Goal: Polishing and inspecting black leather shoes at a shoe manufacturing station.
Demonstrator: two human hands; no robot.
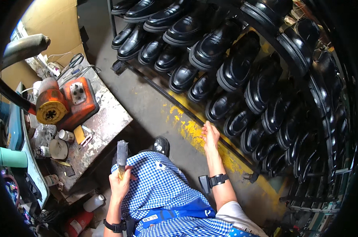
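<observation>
Gripping hammer [121,155] upright in left hand [120,185] (right hand [210,135] reaching shoe rack [179,103]).

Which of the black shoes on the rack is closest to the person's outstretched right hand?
The black shoe on the lowest row, just right of the right hand; the fingertips almost reach its toe, while every other shoe sits farther off.

Workbench [104,118] left, shoe rack [242,79] right; left hand [119,183] holds hammer [121,154] between them.

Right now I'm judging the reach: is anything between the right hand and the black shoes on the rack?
Nothing visible. The right hand is stretched out, open, toward the lower row of black shoes; only bare floor and the rack's front rail lie near it.
</observation>
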